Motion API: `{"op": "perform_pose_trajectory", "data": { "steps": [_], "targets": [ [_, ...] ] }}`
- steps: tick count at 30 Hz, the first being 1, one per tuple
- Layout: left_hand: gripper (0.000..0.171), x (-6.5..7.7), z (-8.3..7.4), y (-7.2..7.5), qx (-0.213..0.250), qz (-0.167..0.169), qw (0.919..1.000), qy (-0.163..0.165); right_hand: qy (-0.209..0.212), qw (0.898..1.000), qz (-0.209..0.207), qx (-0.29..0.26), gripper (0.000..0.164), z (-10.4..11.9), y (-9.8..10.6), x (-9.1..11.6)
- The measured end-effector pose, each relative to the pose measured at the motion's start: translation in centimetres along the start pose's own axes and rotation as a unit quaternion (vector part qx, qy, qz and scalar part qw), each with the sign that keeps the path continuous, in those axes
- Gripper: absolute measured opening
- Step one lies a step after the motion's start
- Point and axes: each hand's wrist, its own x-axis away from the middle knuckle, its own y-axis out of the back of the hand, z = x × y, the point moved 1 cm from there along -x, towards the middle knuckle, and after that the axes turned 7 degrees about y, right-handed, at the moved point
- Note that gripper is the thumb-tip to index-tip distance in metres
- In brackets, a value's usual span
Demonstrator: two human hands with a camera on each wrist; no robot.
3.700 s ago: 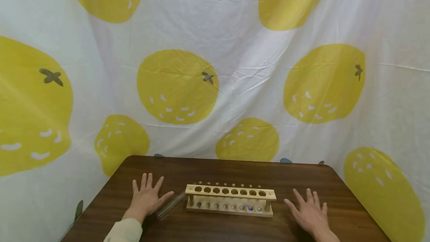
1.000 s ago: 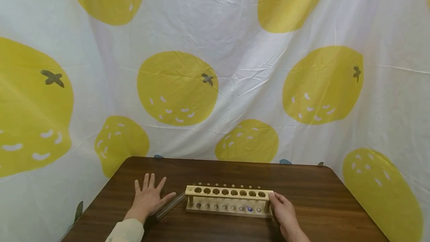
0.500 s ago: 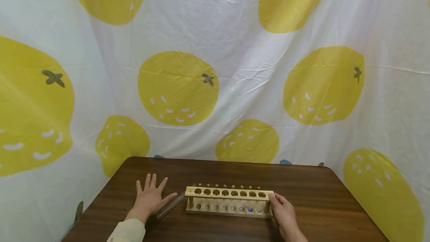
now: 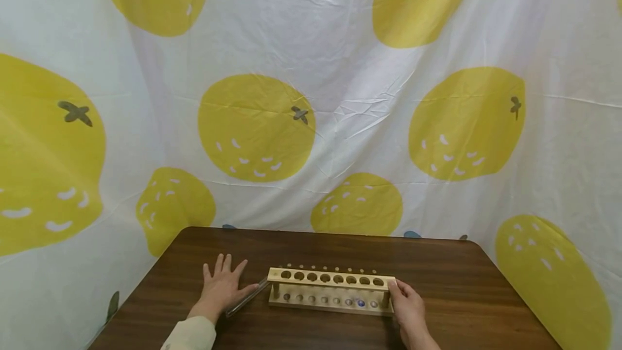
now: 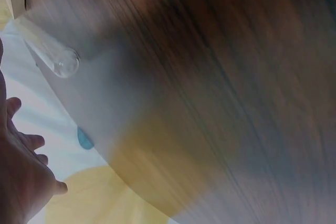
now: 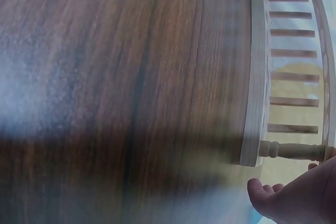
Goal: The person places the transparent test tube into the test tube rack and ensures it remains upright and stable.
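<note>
A pale wooden test tube rack (image 4: 332, 280) stands on the table, with a row of round holes along its top plank and pegs behind. My right hand (image 4: 409, 309) grips its right end, thumb on the top plank and fingers around the edge. Left of the rack, a clear glass test tube (image 4: 238, 307) lies slanted on the tabletop; the left wrist view shows its end close up. My left hand (image 4: 220, 290) is beside it with spread fingers, its thumb overlapping the tube. Whether the thumb touches the glass, I cannot tell.
The dark wooden table (image 4: 466, 269) has rounded far corners. Behind it hangs a white cloth (image 4: 355, 139) printed with yellow fruit. A blue spot (image 4: 360, 303) shows in one of the rack's lower hollows.
Earlier my right hand lay spread on the table; it has moved left and taken hold of the rack's end. Lately my left hand has shifted slightly right, toward the test tube.
</note>
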Motion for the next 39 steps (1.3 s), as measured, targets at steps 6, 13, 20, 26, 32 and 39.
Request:
{"op": "perform_pose_trajectory", "data": {
  "steps": [6, 13, 20, 26, 32, 39],
  "targets": [
    [0.076, 0.0, -0.8, -0.2, 0.026, -0.001, 0.9997, 0.005, 0.002, 1.000, 0.000, -0.002, 0.057, -0.1, 0.0, -0.1],
    [0.063, 0.2, -1.5, -0.5, 0.048, -0.024, 0.9984, 0.016, 0.004, 1.000, 0.001, 0.001, 0.056, -0.2, 0.0, -0.1],
    [0.055, 0.3, -1.9, -0.9, 0.066, -0.023, 0.9970, 0.034, 0.008, 1.000, -0.003, 0.003, 0.055, -0.1, 0.1, 0.0],
    [0.050, 0.3, -2.1, -1.2, 0.069, -0.014, 0.9963, 0.049, 0.011, 1.000, -0.001, 0.001, 0.055, -0.2, 0.1, 0.0],
    [0.044, 0.3, -2.4, -1.5, 0.069, -0.017, 0.9962, 0.050, 0.010, 1.000, 0.000, -0.004, 0.056, -0.2, 0.1, 0.0],
    [0.039, 0.3, -2.6, -1.8, 0.066, -0.028, 0.9962, 0.050, 0.006, 1.000, -0.001, 0.004, 0.057, -0.1, 0.2, 0.0]
  ]
}}
